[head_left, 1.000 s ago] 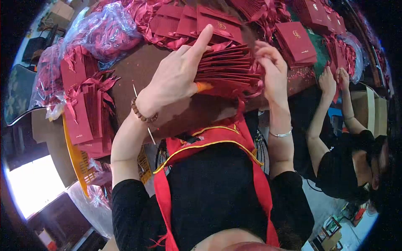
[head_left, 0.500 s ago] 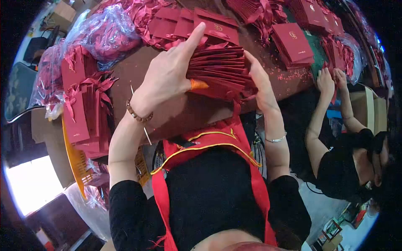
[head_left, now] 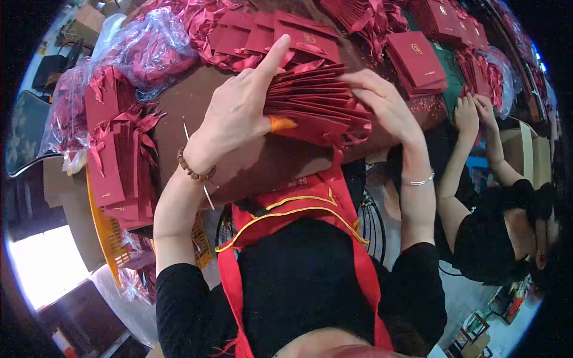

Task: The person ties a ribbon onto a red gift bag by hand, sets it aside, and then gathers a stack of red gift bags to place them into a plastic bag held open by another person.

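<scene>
A fanned stack of dark red paper gift bags (head_left: 310, 98) with ribbon handles is held above the brown table. My left hand (head_left: 239, 107) clasps its left end, the index finger stretched upward and an orange cover on the thumb. At the stack's right end, my right hand (head_left: 385, 104) has its bent fingers on the bag edges; its thumb is mostly hidden. Ribbon loops (head_left: 355, 137) hang at the lower right of the stack. A thin white stick (head_left: 208, 197) shows on both sides of my left wrist, passing out of sight beneath it.
More red bags (head_left: 304, 36) lie behind the stack, and another pile (head_left: 416, 56) sits to the right. Bundled bags (head_left: 116, 161) stand at left above a yellow basket (head_left: 104, 221). Plastic-wrapped bundles (head_left: 158, 48) lie far left. A co-worker's hands (head_left: 468, 113) handle bags at right.
My right hand has shifted right and turned, its fingers now bent over the bag edges. The stack's right end has fanned wider. My left hand keeps its hold.
</scene>
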